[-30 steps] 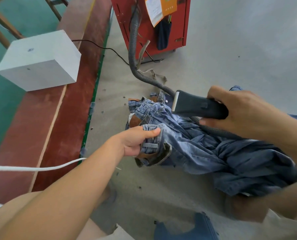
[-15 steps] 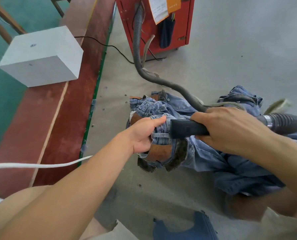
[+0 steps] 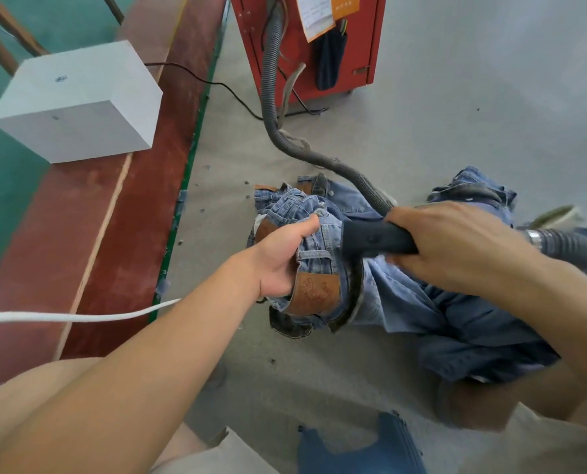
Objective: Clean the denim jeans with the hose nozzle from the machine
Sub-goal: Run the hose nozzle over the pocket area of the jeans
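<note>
Nozzle (image 3: pixel 374 238) held against the jeans (image 3: pixel 405 302) at centre frame.
The right hand (image 3: pixel 456 244) has its fingers curled round the black nozzle; the nozzle's long axis runs nearly level across the frame, its mouth pointing left onto the waistband. The left hand (image 3: pixel 278 258) grips the bunched waistband, thumb on top and fingers curled under, just left of the nozzle mouth and above the brown patch (image 3: pixel 316 290). The jeans lie crumpled on the grey floor (image 3: pixel 456 114), waistband at centre, legs trailing toward the lower right. The ribbed hose (image 3: pixel 275 107) drops from the red machine (image 3: pixel 364 46) at top centre, curves down and right over the jeans, and passes behind the right hand. A white box (image 3: pixel 76 107) sits on the red board (image 3: pixel 121 241) at upper left.
</note>
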A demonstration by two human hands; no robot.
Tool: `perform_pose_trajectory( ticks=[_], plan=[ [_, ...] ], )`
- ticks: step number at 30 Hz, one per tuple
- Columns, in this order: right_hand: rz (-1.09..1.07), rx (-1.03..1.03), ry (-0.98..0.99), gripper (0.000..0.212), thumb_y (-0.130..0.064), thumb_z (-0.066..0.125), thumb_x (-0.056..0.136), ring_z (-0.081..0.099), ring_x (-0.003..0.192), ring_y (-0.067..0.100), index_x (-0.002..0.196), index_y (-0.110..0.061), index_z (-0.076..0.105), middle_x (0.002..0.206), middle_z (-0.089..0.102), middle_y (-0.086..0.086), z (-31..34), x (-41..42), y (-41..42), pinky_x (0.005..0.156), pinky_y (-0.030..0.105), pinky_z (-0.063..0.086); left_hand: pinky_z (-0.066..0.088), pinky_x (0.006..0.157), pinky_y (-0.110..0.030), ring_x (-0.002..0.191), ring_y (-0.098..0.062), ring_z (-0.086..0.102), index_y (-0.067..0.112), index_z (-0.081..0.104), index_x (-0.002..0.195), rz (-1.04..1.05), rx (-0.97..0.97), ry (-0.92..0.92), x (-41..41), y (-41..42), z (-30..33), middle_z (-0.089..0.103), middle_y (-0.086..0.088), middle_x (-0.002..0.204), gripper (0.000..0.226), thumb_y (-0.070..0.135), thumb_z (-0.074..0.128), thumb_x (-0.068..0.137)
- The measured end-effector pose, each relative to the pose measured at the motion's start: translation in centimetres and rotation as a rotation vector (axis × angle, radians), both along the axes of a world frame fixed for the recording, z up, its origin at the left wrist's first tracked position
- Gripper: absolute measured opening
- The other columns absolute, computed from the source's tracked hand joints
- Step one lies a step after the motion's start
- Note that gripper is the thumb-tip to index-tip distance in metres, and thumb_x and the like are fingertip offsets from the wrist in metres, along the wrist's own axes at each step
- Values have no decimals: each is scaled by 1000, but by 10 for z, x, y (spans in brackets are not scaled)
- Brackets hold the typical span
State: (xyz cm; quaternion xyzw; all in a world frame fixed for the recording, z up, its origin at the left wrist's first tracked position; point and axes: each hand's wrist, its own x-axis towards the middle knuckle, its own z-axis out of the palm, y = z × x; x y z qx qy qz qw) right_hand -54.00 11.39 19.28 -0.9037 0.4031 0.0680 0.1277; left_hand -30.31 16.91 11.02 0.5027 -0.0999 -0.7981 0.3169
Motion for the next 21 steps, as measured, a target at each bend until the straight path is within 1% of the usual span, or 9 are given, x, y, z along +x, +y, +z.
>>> perform_pose_trajectory(
  ticks=[3,6,9,12,15,17,18,19,21],
  plan=[
    [-117,-66,-110,27,-48,64,96,58,72,28,108,-27,53,81,61,0,-1,-1,-17,62,38,46,56,98,-51,123,-38,65,9,67,132,21,21,-19,4,-1,2,66,-20,135,67,61,34,106],
    [-94,-15,-191,29,-55,67,89,59,75,24,109,-37,58,79,63,-9,14,-15,-26,64,38,47,53,96,-51,116,-39,68,4,65,130,136,30,-26,10,-6,3,68,-23,130,71,61,28,107],
    [76,102,-66,28,-56,64,83,62,82,12,109,-51,57,82,63,-21,21,-24,-15,72,41,55,56,89,-50,101,-40,74,2,65,124,256,18,-1,11,-14,4,70,-26,123,70,57,24,109],
    [231,100,38,30,-58,55,87,64,88,9,117,-52,52,91,63,-20,5,-16,13,74,33,53,54,92,-54,100,-42,74,0,64,124,299,20,12,6,-22,8,68,-29,125,68,56,27,109],
    [305,-10,113,40,-62,43,92,67,91,16,129,-47,49,95,62,-12,-20,-7,35,68,30,37,58,92,-51,100,-39,73,-1,67,116,164,-51,5,-1,-26,18,71,-25,116,45,40,53,103],
    [236,-32,187,31,-52,50,96,68,91,19,126,-42,51,94,62,-10,-28,-10,32,68,32,37,60,84,-47,88,-32,70,2,66,102,54,-123,-118,-1,-30,22,66,-21,103,14,14,60,100],
    [167,-36,241,25,-44,52,96,69,92,21,121,-40,53,94,62,-9,-29,-14,24,67,33,38,60,84,-47,85,-31,69,1,66,102,25,-145,-209,1,-32,22,66,-21,100,10,6,58,101],
    [111,-47,304,20,-37,51,97,70,92,22,116,-38,54,94,63,-9,-31,-18,16,66,33,38,60,86,-49,88,-32,71,-1,67,108,-7,-165,-288,5,-34,21,69,-22,103,14,5,55,104],
    [52,-83,428,17,-27,51,98,70,92,22,111,-36,56,92,62,-8,-35,-25,2,66,33,39,56,99,-52,109,-34,70,-2,63,129,-103,-185,-362,12,-37,19,69,-23,123,34,23,50,109]
  ],
)
